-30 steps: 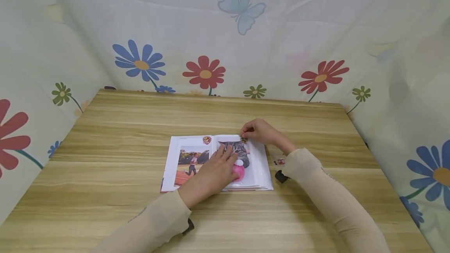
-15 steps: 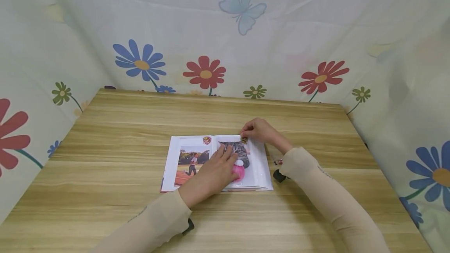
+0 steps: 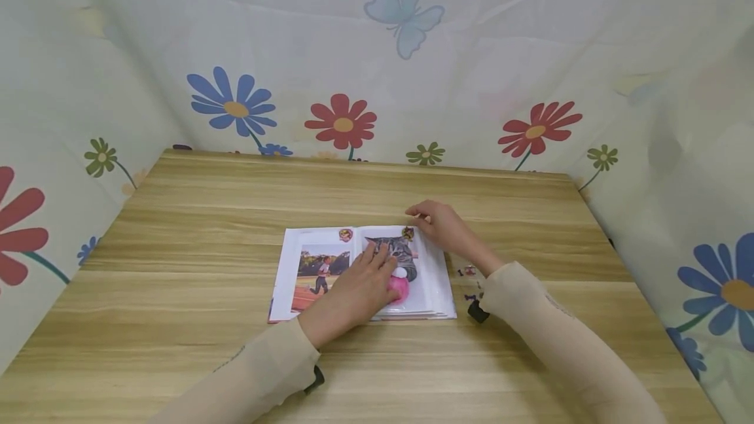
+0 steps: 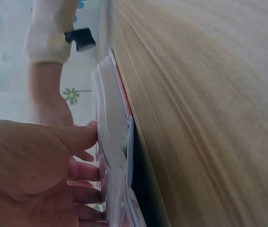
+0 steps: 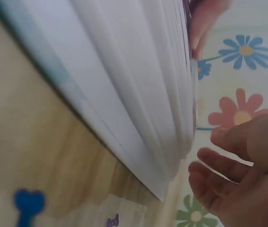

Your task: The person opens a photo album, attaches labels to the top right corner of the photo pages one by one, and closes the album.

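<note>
An open photo album (image 3: pixel 438 280) lies on the table, a photo of a runner (image 3: pixel 321 277) on its left page and a cat picture (image 3: pixel 391 250) on its right page. My left hand (image 3: pixel 362 286) rests flat on the right page with fingers spread, partly covering the cat. One round sticker (image 3: pixel 345 234) is at the left page's upper corner; a similar sticker (image 3: pixel 408 233) sits on the right page near the top. Just above that second sticker, my right hand (image 3: pixel 444 224) hovers with loosely bent fingers; in the right wrist view nothing shows between them, apart from the album.
Right of the album lies a clear sticker sheet (image 3: pixel 468 280) with several small stickers, partly hidden by the right sleeve. The wooden table (image 3: pixel 177 228) meets a flower-printed curtain (image 3: pixel 283 31) at the back and sides.
My right hand has let go of the sticker at the page's top and lifted slightly away up and right. The sticker stays on the page. My left hand has not moved.
</note>
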A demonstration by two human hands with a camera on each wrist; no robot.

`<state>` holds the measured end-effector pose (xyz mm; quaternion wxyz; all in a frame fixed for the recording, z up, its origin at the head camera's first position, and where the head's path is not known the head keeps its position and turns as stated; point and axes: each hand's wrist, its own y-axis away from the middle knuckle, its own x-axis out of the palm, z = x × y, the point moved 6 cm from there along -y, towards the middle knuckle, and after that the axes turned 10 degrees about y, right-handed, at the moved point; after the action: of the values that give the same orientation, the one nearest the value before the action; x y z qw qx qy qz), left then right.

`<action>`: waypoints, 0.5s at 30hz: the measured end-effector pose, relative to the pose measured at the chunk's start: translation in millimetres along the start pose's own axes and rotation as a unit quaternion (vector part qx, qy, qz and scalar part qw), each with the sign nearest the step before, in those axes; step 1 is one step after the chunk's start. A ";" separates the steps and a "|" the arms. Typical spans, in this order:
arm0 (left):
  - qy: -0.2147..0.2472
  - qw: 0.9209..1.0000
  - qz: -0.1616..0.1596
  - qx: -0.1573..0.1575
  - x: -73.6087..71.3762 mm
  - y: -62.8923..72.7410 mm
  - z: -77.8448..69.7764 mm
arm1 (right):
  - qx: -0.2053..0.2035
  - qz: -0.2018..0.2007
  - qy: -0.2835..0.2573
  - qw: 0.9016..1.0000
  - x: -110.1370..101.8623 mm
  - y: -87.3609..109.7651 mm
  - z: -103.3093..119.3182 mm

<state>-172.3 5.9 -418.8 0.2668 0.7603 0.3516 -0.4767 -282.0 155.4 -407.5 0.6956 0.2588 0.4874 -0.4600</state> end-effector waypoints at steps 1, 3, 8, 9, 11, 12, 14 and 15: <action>0.000 1.000 -0.001 0.001 -0.3 0.1 -0.1 | -0.007 0.001 0.010 1.000 -0.8 4.8 4.7; -0.002 1.000 -0.002 0.003 -0.7 0.2 -0.3 | -0.026 0.004 0.038 0.999 -1.1 15.1 14.0; -0.011 1.000 -0.005 0.009 -0.9 0.3 -1.1 | -0.051 0.015 0.110 0.992 7.6 40.7 29.0; -0.011 1.000 -0.005 0.010 -0.6 0.2 -1.0 | -0.052 0.020 0.121 0.991 10.4 44.9 30.6; -0.014 1.000 -0.002 0.009 0.0 -0.1 -1.0 | -0.049 0.036 0.141 0.988 17.3 51.7 32.0; -0.014 1.000 0.000 0.008 0.5 -0.3 -0.9 | -0.046 0.046 0.151 0.986 20.8 54.4 32.2; -0.016 1.000 0.003 0.006 0.7 -0.5 -0.8 | -0.044 0.063 0.166 0.983 25.8 58.0 33.4; -0.017 1.000 0.005 0.004 0.6 -0.5 -0.6 | -0.042 0.070 0.171 0.982 27.4 58.8 33.7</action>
<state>-172.1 6.9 -419.1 0.2721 0.7545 0.3415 -0.4900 -211.9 143.6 -424.6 0.6426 0.3377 0.5989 -0.3381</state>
